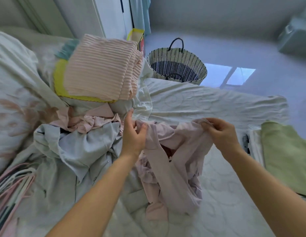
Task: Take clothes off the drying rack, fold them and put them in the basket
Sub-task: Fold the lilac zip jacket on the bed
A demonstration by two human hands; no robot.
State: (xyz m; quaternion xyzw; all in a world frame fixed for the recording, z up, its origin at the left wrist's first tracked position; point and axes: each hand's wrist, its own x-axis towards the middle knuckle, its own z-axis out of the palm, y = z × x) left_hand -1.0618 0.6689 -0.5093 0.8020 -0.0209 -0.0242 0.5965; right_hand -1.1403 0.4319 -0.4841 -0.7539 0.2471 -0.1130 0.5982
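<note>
At frame centre, the limp pale-pink cotton garment (177, 170) hangs over the bed, probably light, soft and floppy. The left hand (134, 134) and right hand (220, 132) each pinch its top edge, which looks like the best hold for spreading it.

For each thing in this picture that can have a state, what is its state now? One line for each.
pink garment, unfolded, held by both hands over the bed.
left hand, pinches the garment's edge.
right hand, pinches another part of the edge.
basket, upright on the floor, no clothes seen inside.
ribbed pink blanket, folded, on the bed.
grey jacket, crumpled, not folded.
hangers, lying in a heap.
green cloth, lying spread out.
</note>
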